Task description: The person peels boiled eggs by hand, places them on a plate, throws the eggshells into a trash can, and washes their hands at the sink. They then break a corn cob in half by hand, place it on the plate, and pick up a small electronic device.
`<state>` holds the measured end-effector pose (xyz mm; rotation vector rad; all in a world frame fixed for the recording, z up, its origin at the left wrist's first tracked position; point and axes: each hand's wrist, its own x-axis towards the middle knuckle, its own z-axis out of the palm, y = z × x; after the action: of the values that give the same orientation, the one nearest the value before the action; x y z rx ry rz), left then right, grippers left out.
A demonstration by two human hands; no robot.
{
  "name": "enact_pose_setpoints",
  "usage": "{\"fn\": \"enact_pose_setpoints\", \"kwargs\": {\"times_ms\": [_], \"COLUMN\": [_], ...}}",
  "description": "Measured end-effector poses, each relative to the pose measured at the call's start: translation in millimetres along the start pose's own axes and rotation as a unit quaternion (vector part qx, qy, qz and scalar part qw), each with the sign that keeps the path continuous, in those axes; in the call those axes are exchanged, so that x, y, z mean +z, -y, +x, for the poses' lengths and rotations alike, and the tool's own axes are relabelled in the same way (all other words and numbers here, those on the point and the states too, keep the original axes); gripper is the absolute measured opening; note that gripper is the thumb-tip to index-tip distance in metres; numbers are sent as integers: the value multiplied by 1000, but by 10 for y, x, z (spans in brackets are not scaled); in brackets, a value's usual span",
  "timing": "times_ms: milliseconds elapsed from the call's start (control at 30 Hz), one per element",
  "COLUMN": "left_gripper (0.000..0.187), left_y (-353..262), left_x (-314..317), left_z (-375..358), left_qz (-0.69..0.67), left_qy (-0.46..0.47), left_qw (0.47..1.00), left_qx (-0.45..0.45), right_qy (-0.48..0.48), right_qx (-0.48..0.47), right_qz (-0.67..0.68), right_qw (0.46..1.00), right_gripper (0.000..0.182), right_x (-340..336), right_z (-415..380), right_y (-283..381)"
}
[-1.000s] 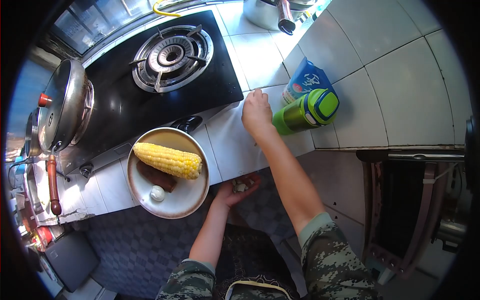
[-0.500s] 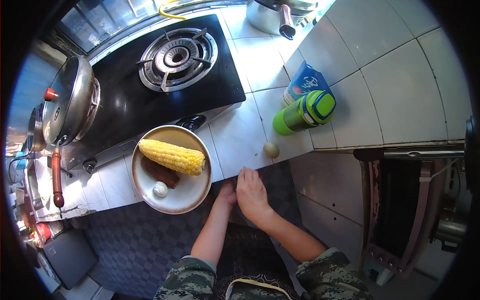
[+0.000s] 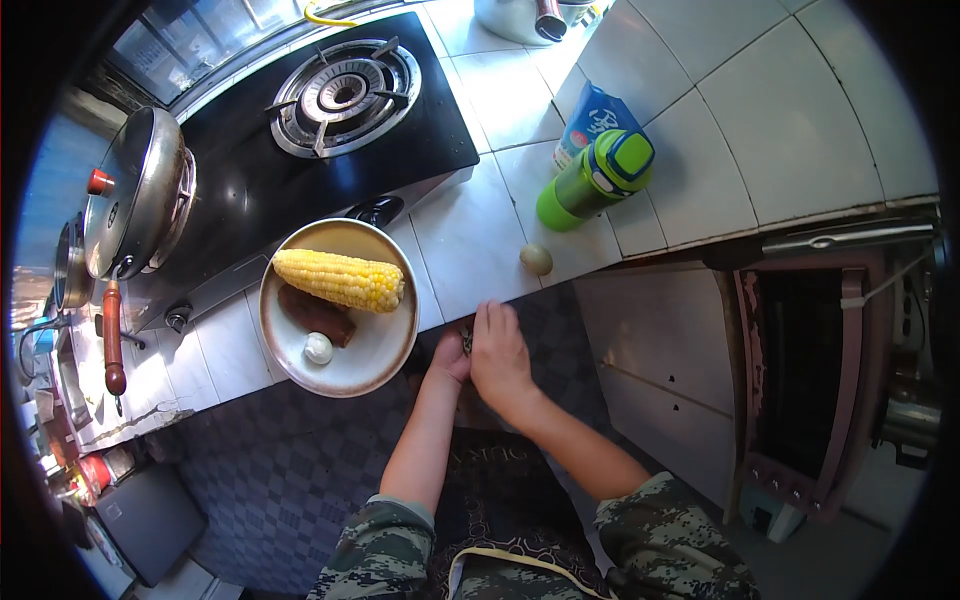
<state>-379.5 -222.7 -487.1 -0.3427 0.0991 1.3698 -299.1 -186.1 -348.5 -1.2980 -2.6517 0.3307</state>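
Just off the counter's front edge, my left hand (image 3: 452,356) is cupped with a small dark speckled thing (image 3: 467,337) partly showing in it. My right hand (image 3: 499,350) is bent over it from the right, fingers together, and hides most of what lies between. To the left, a plate (image 3: 385,365) holds a yellow corn cob (image 3: 340,279), a brown piece of food (image 3: 312,313) and a small white peeled egg (image 3: 318,348). An unpeeled egg (image 3: 536,260) rests on the counter (image 3: 468,240) beyond my right hand.
A green bottle (image 3: 595,180) and a blue packet (image 3: 592,122) stand by the tiled wall. Behind the plate is a black gas stove (image 3: 235,180) with a lidded pan (image 3: 135,195). A pot (image 3: 520,20) stands at the back; a pink oven (image 3: 800,370) is below right.
The view has shifted, so the counter and its items appear higher. Both hands stay together; the dark speckled thing between them shows more clearly.
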Motion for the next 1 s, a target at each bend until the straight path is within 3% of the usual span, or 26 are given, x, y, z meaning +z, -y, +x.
{"fn": "enact_pose_setpoints", "kwargs": {"times_ms": [33,67,167,333,533,567,667,800,900,1000], "left_gripper": [45,43,41,40,39,39,37,31,25,20], "left_y": [3,-11,-36,78,12,-33,-226,-624,-852,-1049], "left_x": [49,98,93,170,654,697,938,784,522,334], "left_z": [-25,-71,-323,-996,-1951,-2160,-2970,-4401,-5492,-6531], "left_qz": [51,6,-52,-33,-49,-84,-31,-42,-137,-238], "left_qy": [-6,-10,-61,-121,-38,5,15,-8,-17,-103], "left_qw": [999,1000,992,986,994,992,997,999,989,940], "left_qx": [-18,-25,-99,-106,-87,-90,-72,-30,49,223], "right_qy": [32,63,34,-4,50,42,22,31,85,139], "right_qx": [-21,-42,-50,-26,-7,-21,-120,-192,-233,-311], "right_qz": [51,102,123,292,357,352,264,223,224,234], "right_qw": [998,992,991,956,933,935,957,955,943,911], "right_gripper": [49,50,48,25,18,18,18,16,17,18], "right_x": [-41,-81,-256,-668,-1464,-1515,-1512,-1272,-989,-837], "right_z": [-204,-390,-808,-1164,-1019,-1018,-1084,-1392,-1638,-1832], "right_y": [53,100,203,379,973,1169,1919,3177,4140,5078]}}
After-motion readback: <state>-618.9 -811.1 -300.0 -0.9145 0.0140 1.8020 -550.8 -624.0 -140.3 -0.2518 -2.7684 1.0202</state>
